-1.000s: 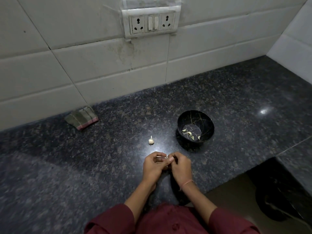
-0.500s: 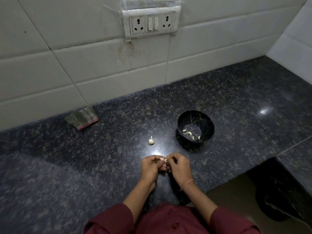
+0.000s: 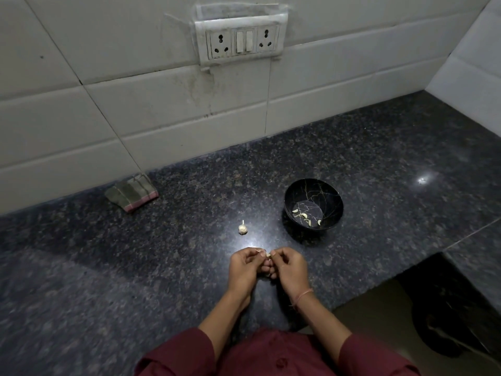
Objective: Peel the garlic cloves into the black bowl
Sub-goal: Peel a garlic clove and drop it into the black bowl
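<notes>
A black bowl [image 3: 313, 204] with thin gold cracks stands on the dark granite counter, with several peeled cloves [image 3: 304, 215] lying in its bottom. Left of it sits a small piece of a garlic bulb [image 3: 243, 228]. Close to the counter's front edge, my left hand [image 3: 245, 268] and my right hand [image 3: 290, 268] meet, fingers curled, pinching one small garlic clove [image 3: 268, 255] between their fingertips. Most of the clove is hidden by the fingers.
A folded grey cloth [image 3: 132, 191] with a pink edge lies at the back left against the tiled wall. A socket panel [image 3: 241, 40] is mounted above. The counter [image 3: 108, 267] drops off at the right front to a floor with a dark bin [image 3: 455, 316].
Both hands have stayed together over the same spot; the fingers shifted slightly around the clove and a light strip seen at the left fingertips a second ago is gone.
</notes>
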